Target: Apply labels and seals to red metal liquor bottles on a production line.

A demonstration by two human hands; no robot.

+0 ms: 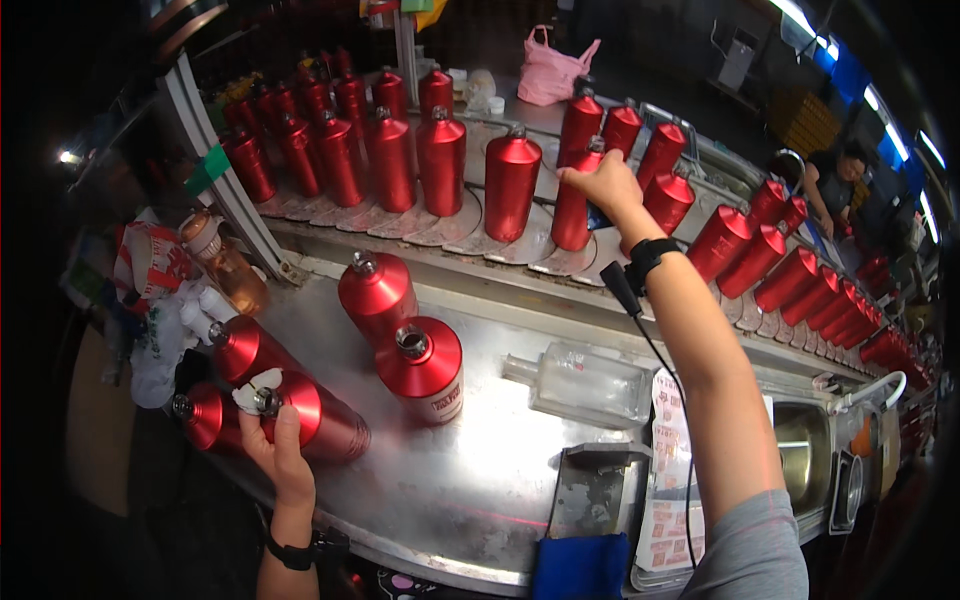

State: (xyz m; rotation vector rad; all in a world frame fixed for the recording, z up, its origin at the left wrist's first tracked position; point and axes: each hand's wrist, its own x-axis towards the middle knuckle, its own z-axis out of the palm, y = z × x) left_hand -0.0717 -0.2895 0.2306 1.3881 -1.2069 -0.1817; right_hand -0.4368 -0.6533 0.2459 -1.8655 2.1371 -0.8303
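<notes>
At the left of the metal table, my left hand (280, 462) is closed against the shoulder of a glossy red bottle (325, 425), its thumb on the near side. A crumpled white cloth (258, 388) shows between that hand's fingers and the bottle neck. Two more red bottles, one a tilted red bottle (255, 352), stand close by. Farther off, my right hand (607, 188) grips the upper part of a red bottle (571, 218) on the plated conveyor (440, 236). Its fingertips are partly hidden behind the neck. Mid-table stand two red bottles, the nearer red bottle (425, 375) with an uncapped mouth.
Several red bottles line the conveyor on both sides. A clear glass bottle (595, 383) lies on the table beside printed sheets (668, 480) and a dark metal tray (598, 490). A metal post (235, 180) rises at left. A black cable (668, 370) crosses near my right arm. A co-worker (836, 185) is far right.
</notes>
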